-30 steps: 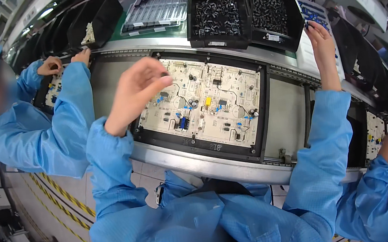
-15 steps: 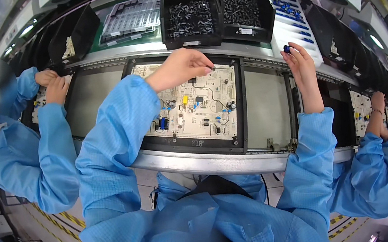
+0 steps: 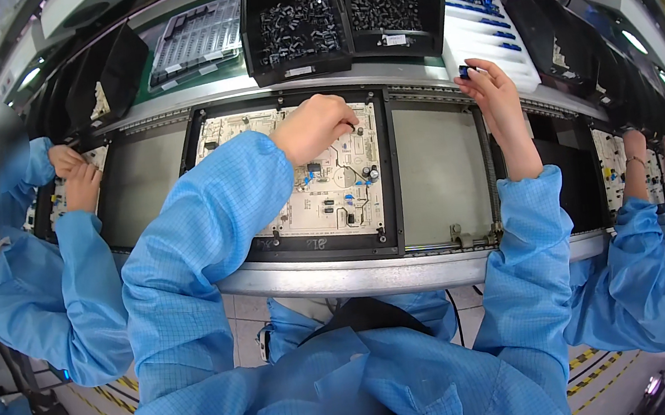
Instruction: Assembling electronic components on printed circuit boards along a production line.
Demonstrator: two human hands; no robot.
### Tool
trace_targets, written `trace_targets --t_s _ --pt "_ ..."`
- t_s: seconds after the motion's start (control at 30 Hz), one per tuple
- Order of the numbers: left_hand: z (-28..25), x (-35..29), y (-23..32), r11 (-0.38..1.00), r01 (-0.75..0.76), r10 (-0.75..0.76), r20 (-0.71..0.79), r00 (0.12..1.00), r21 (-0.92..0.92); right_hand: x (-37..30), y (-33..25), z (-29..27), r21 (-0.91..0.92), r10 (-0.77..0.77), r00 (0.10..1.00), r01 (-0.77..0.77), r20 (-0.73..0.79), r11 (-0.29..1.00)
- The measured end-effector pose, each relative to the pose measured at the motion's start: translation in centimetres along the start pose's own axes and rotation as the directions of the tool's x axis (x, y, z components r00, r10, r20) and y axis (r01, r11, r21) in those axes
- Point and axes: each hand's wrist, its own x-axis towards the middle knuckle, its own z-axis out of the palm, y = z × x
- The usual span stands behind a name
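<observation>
A pale circuit board point(image 3: 301, 220) lies in a black frame point(image 3: 393, 199) in front of me, carrying several small parts. My left hand point(image 3: 314, 128) reaches over its upper right area. Thumb and fingers pinch a small dark component point(image 3: 351, 125) at the board's surface, mostly hidden by the fingertips; whether it touches the board I cannot tell. Raised to the right, my right hand point(image 3: 496, 98) holds a small blue-and-black component point(image 3: 465, 72) between thumb and fingers, near the white tray point(image 3: 490, 61).
Two black bins point(image 3: 300, 71) of small dark parts stand behind the board. The white tray holds rows of blue parts. A clear plastic tray point(image 3: 198, 45) sits at the back left. Co-workers' hands point(image 3: 79, 178) point(image 3: 649, 157) work at boards on both sides. A metal rail point(image 3: 350, 276) edges the line.
The whole view has shifted. My left hand has moved slightly right and down toward the board with its dark component. My right hand still holds the blue-and-black component beside the white tray.
</observation>
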Motion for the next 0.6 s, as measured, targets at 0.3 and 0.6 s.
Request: trace_targets --t_s 0.3,0.6 --pt "-0.6 -0.6 -0.1 1.0 0.029 -0.03 0.059 0.998 0.012 -0.5 0.1 0.4 -0.032 -0.008 1.0 0.008 0.012 0.999" --pt "-0.5 0.1 -0.1 1.0 0.023 -0.023 0.046 0.999 -0.001 0.3 0.5 -0.6 -0.072 0.002 1.0 0.0 0.029 0.997"
